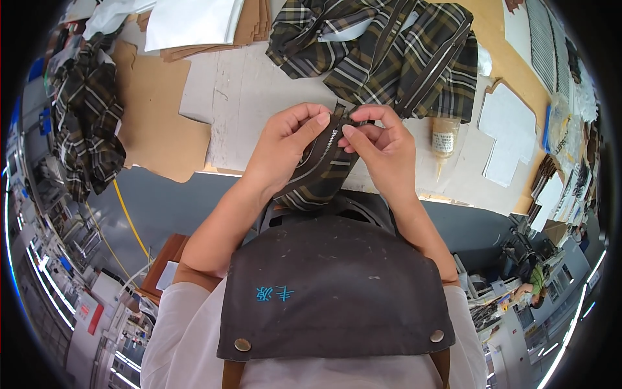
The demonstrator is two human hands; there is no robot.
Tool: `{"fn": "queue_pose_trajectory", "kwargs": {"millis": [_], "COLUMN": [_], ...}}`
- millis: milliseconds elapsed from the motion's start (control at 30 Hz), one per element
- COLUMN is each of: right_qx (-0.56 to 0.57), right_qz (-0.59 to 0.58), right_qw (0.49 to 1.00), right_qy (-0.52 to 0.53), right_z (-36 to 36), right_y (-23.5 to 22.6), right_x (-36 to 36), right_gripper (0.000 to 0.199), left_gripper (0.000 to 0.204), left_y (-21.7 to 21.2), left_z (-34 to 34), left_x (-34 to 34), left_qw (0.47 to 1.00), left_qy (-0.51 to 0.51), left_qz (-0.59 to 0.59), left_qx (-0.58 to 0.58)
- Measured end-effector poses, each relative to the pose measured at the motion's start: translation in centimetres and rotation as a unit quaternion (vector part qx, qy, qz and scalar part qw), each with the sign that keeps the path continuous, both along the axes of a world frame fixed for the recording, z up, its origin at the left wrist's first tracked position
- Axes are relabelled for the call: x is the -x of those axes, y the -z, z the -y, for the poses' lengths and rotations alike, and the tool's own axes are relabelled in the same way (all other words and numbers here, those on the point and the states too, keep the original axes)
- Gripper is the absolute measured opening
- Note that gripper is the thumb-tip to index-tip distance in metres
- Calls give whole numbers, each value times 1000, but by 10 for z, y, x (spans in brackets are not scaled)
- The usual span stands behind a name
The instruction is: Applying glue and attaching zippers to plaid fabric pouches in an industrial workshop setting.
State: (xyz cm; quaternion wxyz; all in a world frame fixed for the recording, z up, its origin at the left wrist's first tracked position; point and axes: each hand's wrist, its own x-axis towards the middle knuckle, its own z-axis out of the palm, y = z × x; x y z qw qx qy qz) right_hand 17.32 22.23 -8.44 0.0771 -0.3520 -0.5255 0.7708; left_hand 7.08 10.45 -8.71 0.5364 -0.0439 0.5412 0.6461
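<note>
At the table's near edge, my left hand (285, 144) pinches the upper end of a dark zipper (329, 144) between thumb and forefinger. My right hand (383, 144) grips the other side of that same end, thumb against bent fingers. The zipper's metal teeth run down along a strip of plaid cloth (319, 192), brown, black and white, that hangs toward my lap. Just right of my right hand lies a squeeze bottle (444, 137) of yellowish liquid, its thin nozzle toward me. Beyond both hands, a heap of the same plaid cloth (414, 48) with more dark zippers is spread out.
Brown paper patterns (159, 113) lie on the left of the worktable (236, 87), beside a plaid bundle (84, 117) draped over the edge. White sheets (194, 24) are stacked at the back. A white pattern piece (507, 133) is at right. Another person (536, 285) works far right.
</note>
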Motion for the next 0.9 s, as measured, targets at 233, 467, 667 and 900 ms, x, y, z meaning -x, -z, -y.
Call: {"fn": "queue_pose_trajectory", "kwargs": {"millis": [233,467,667,900], "right_qx": [-106,-116,-73,-56], "right_qz": [44,54,53,61], "right_qw": [993,991,995,996], "right_qy": [-11,-27,-29,-39], "right_z": [-3,-6,-9,-12], "right_y": [3,4,3,0], "right_x": [-1,-2,-3,-4], "right_gripper": [13,12,11,10], "left_gripper": [16,13,14,16], "left_y": [-2,-4,0,3], "left_z": [-4,-8,-9,-11], "left_x": [-8,-11,-12,-13], "left_qw": [998,993,996,998], "left_qy": [15,32,19,0], "left_qz": [-68,-114,-91,-68], "left_qx": [3,24,12,5]}}
